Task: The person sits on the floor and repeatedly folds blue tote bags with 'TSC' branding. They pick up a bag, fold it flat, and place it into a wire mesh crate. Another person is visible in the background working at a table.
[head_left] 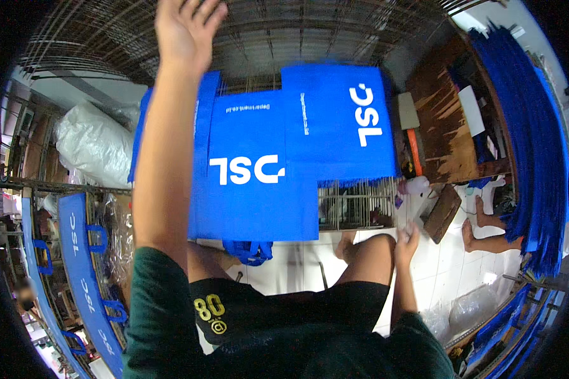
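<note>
Blue cloth panels with white printed lettering lie overlapping on the wire rack in front of me: a middle panel [253, 205] and a right panel [335, 120]. My left arm stretches far forward across the left part of the panels. My left hand [188, 35] is at the top edge of the view, beyond the panels, with its fingers apart and nothing seen in it; the fingertips are partly cut off. Beside my right knee hangs my right hand [406, 243], slightly blurred. Its fingers look apart, and I make out nothing held there.
A wire rack [354, 205] supports the panels. Thick stacks of blue cloth [518, 132] hang at right, near another person's bare legs [490, 230]. A wooden block [442, 213] rests on white tiles. Left are a plastic-wrapped bundle [95, 142] and blue handled bags [85, 271].
</note>
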Available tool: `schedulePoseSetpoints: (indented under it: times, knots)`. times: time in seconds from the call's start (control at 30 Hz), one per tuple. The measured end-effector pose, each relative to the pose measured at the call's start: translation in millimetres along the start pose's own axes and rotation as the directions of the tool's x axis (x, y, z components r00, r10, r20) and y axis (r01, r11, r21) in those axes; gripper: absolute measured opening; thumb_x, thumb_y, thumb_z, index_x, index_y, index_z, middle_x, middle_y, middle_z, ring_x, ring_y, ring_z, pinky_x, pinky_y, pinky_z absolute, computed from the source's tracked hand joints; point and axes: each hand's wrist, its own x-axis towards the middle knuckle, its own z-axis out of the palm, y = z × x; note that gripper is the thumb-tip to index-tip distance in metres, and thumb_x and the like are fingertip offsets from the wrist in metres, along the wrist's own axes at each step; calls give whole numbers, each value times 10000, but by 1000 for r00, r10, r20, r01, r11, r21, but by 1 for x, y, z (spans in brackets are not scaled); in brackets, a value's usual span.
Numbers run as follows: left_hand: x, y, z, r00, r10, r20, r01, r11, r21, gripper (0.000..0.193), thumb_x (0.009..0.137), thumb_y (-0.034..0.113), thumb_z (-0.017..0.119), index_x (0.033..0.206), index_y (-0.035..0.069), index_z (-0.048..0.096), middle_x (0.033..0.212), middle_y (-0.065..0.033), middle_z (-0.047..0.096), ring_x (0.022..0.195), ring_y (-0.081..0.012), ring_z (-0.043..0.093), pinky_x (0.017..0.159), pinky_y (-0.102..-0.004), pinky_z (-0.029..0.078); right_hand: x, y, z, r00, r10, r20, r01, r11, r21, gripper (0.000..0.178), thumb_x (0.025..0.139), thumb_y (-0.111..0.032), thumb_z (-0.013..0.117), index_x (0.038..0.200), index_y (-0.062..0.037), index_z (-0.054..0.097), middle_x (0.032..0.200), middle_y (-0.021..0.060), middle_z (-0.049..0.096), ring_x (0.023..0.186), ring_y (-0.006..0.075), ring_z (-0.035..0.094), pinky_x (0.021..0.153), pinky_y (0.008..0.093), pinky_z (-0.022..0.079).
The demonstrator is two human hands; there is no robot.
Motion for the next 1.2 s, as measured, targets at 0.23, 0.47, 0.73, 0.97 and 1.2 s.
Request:
schedulePoseSetpoints:
  times: [0.23,0.47,0.73,0.97,1.2]
  knots:
    - [75,87,56,993,-49,106,85,925,-371,671,936,510,338,1384,42,165,1375,-184,346,1261,-375,366,1021,-487,360,-55,-53,-26,1000,-3,5,3,991,-137,321,788,-179,663,1047,-19,559,1039,141,523,916,267,536,773,364,460]
    - [16,69,41,975,-23,-223,-31,972,-233,286,992,339,285,1009,67,373,1012,-149,572,1018,-322,582,857,-419,492,-62,-29,-35,998,0,-55,-6,993,-115,292,786,-214,649,990,-12,595,1023,164,535,885,295,541,781,371,450]
    - [-259,40,-15,802,-356,-479,268,932,-245,236,974,338,404,933,121,488,969,-53,581,986,-207,556,868,-352,448,-86,-26,-45,993,-56,-104,40,989,-145,291,794,-235,642,972,-8,601,974,164,550,837,296,550,752,380,449]
    - [-429,-68,-121,372,-763,-529,591,634,-499,404,903,489,475,1076,124,461,1018,-44,562,921,-182,538,768,-317,451,-107,-51,-52,993,-92,-71,80,983,-163,242,784,-148,620,984,-12,595,971,155,556,866,289,559,773,383,452]
    - [-446,-93,-137,308,-812,-496,569,575,-588,620,813,552,570,1189,88,401,1075,-80,521,950,-203,514,795,-315,458,-137,-66,-62,983,-181,8,179,962,-207,206,793,-150,612,910,19,614,944,168,588,888,309,566,818,376,440]
